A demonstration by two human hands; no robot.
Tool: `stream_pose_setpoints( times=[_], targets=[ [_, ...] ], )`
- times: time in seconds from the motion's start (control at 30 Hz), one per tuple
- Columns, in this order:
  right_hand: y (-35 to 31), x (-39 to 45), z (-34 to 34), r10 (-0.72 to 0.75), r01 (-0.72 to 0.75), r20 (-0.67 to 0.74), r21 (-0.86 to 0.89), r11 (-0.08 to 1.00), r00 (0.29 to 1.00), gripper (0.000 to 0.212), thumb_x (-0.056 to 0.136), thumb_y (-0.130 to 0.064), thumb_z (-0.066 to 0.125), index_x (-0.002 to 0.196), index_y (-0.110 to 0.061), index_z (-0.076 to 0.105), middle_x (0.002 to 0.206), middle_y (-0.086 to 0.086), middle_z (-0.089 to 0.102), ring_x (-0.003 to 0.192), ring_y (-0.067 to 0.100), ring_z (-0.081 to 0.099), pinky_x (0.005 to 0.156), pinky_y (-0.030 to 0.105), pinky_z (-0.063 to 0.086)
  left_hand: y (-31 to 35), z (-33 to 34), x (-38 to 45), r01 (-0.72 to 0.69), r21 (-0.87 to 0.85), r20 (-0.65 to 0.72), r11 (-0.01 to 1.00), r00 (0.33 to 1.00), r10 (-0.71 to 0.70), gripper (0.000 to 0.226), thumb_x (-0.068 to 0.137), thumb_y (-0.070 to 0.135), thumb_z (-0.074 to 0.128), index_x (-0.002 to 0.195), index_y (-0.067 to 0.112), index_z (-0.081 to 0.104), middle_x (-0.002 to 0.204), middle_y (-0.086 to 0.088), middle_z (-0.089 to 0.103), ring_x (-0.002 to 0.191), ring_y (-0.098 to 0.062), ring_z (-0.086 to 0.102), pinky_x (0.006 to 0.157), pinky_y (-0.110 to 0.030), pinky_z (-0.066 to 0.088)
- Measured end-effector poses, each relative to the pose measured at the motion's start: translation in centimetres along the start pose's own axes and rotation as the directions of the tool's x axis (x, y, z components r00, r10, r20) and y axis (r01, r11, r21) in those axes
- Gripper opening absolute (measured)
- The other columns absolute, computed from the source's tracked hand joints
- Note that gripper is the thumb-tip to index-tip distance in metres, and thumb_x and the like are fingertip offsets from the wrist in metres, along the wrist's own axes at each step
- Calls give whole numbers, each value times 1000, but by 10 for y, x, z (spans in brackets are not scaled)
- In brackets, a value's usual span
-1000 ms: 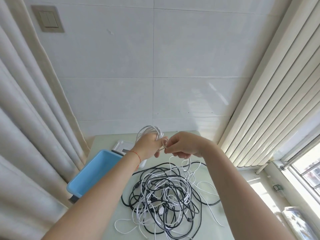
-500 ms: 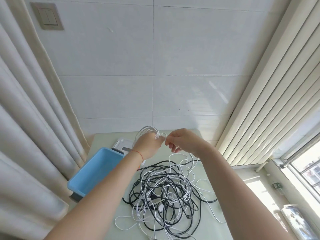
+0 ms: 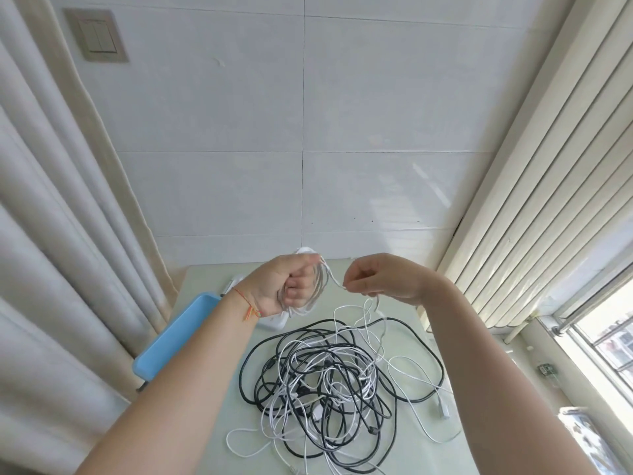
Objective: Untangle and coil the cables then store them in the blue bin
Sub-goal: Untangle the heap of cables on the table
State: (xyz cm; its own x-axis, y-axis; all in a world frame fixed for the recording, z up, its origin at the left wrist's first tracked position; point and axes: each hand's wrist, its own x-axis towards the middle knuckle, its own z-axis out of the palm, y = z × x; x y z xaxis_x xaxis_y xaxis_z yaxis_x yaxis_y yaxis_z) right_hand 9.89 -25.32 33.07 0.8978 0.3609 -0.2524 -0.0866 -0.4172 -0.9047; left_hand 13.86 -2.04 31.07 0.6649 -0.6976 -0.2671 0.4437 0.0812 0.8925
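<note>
Two hands at work, one coil in progress. Item nearest the viewer, below both hands: tangle of black and white cables (image 3: 325, 389) heaped on the pale green surface (image 3: 411, 450), strands crossing many times, several loose white runs and plug ends straying out to the right of it. Item, right hand (image 3: 380, 281): fingertips pinched on a single white cable (image 3: 334, 281), which drops from the pinch in slack loops into the heap beneath. Item, left hand (image 3: 284, 286): fist closed round a small white coil (image 3: 313, 296), several turns visible beyond the knuckles and under the palm; a red thread sits at that wrist. The pinched strand bridges the short gap between the two hands. Handling note, as judgement: the right hand should slide along the strand and feed it turn by turn, each loop matched to those already held, while the left keeps the turns pressed together; draw upward gently, since a hard pull is likely to tighten crossings in the heap or drag black cables up with it; stop and free any snag by hand. Item, left of and below the left hand: blue bin (image 3: 171, 341), at the surface edge, contents not visible. Item, just beyond the left hand: white object (image 3: 272, 322), mostly hidden, kind unclear.
</note>
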Motion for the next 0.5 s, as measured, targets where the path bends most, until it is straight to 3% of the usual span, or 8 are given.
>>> stream_pose_setpoints(
  times=[0.07, 0.13, 0.23, 0.3, 0.4, 0.5],
  targets=[
    [1, 0, 4, -42, 31, 65, 152, 988, 997, 13, 90, 6, 62, 91, -7, 65, 75, 1, 61, 67, 11, 52, 67, 20, 42, -2, 3, 4, -19, -159, -78, 987, 997, 7, 52, 87, 35, 63, 50, 23, 29, 44, 6, 22, 35, -8, 23, 33, -14, 20],
    [1, 1, 9, -77, 59, 71, 218, 974, 995, 6, 90, 0, 64, 93, -5, 64, 80, 7, 62, 74, 17, 57, 74, 25, 46, -6, 6, 7, 6, -190, -121, 982, 992, -29, 48, 86, 42, 57, 48, 22, 34, 44, 6, 23, 35, -8, 23, 34, -15, 18],
    [-4, 6, 15, -99, 118, -70, 391, 913, 993, 10, 97, -3, 54, 92, -3, 63, 83, 10, 63, 80, 21, 62, 81, 28, 52, -13, 11, 7, 48, -187, -62, 981, 996, -61, 51, 89, 49, 53, 50, 22, 34, 43, 6, 22, 35, -8, 23, 34, -16, 17],
    [-8, 11, 22, -36, 134, -219, 453, 881, 975, 19, 101, -2, 46, 92, -3, 62, 76, 8, 58, 71, 21, 59, 76, 30, 53, -16, 14, 4, 56, -185, 0, 981, 998, -57, 51, 90, 47, 51, 50, 22, 33, 43, 6, 23, 35, -8, 24, 35, -17, 17],
    [-10, 15, 32, 69, 34, -311, 314, 949, 948, 24, 103, -6, 41, 89, -10, 61, 57, 0, 42, 46, 14, 38, 49, 25, 42, -14, 20, 2, 36, -235, 37, 971, 999, -28, 50, 93, 41, 49, 49, 21, 34, 42, 6, 24, 35, -8, 25, 36, -18, 20],
    [-12, 14, 36, 73, 8, -334, 234, 972, 940, 21, 101, -10, 46, 89, -12, 62, 46, -6, 32, 40, 12, 25, 43, 20, 25, -8, 22, 5, -1, -223, -67, 975, 998, -15, 49, 94, 38, 49, 50, 20, 38, 41, 5, 28, 34, -10, 28, 36, -18, 24]
  ],
)
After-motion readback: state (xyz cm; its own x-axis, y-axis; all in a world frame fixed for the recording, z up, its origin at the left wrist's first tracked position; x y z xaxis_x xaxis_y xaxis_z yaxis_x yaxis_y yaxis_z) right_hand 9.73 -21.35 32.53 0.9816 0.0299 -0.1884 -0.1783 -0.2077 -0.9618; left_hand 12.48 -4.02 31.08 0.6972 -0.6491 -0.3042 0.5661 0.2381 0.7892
